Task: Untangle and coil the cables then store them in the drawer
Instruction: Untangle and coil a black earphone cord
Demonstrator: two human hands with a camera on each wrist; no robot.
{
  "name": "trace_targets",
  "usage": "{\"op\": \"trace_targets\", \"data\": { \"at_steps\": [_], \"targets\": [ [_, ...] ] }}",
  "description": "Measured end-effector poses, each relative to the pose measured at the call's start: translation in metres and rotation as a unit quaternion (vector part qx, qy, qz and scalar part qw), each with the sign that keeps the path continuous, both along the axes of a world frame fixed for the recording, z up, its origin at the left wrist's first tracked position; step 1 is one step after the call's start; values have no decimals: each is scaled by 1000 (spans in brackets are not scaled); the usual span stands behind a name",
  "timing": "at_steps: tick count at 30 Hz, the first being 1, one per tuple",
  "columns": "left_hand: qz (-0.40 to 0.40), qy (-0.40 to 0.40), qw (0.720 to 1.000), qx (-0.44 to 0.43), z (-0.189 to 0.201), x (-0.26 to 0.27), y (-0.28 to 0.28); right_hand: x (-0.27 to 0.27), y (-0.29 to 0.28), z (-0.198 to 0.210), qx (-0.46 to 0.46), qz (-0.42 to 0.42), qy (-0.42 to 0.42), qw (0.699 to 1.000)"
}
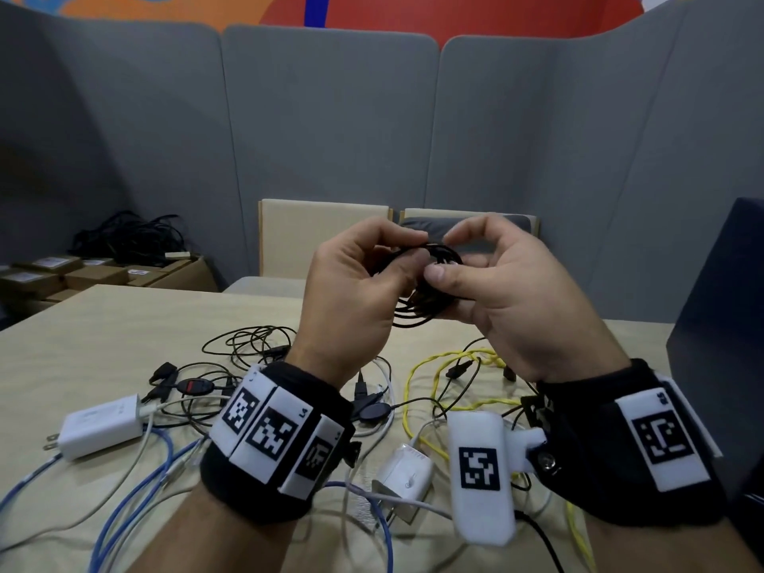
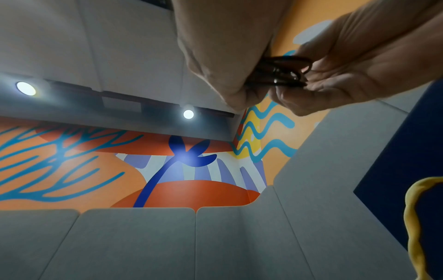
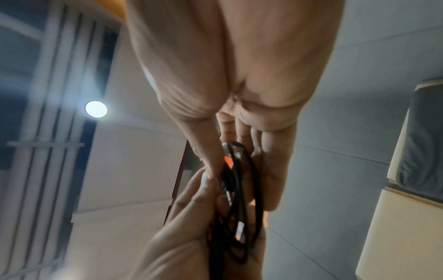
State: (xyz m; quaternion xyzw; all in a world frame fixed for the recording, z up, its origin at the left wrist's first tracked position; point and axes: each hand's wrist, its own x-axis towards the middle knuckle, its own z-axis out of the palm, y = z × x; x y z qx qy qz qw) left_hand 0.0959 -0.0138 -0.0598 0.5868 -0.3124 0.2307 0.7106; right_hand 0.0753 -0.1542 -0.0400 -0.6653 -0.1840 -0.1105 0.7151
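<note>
The thin black round-section cable, wound into a small coil, is judged light, limp and springy: the loops will spread or slip apart if the hold loosens, and the smooth jacket gives little friction. Take hold across the whole bundle, at one point on the ring, so that every turn is trapped together. Avoid pulling on the connector ends, which look like the most fragile parts.

The coil is held in the air above the pale wood-grain table, between both hands. The left hand is curled round the left side of the coil, thumb and forefinger closing over its top. The right hand pinches the right side of the loops between thumb and fingertips. In the right wrist view the coil shows several turns and a small metal plug tip near the thumb. Whether the free end is secured cannot be told.

The coil has several uneven loops, the lower ones sagging below the hands.

On the table lies the remaining tangle:
- a twisted yellow cable;
- a light-blue cable;
- thin black leads;
- a white rectangular plug-in charger;
- a smaller white adapter.

No drawer is identifiable in view.
</note>
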Motion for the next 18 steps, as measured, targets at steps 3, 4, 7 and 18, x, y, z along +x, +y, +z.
{"op": "trace_targets", "data": {
  "at_steps": [3, 4, 7, 18],
  "targets": [
    [-11, 10, 1000, -19, -1, 1, 1, -2, -1, 4, 58, 15, -1, 998],
    [-12, 15, 1000, -21, -2, 1, 1, -3, -2, 4, 59, 20, 0, 998],
    [2, 22, 1000, -14, -3, 1, -1, -4, -5, 5, -11, 19, -17, 1000],
    [46, 29, 999, -4, 0, 3, 4, 3, 0, -4, -249, -187, -199, 929]
  ]
}}
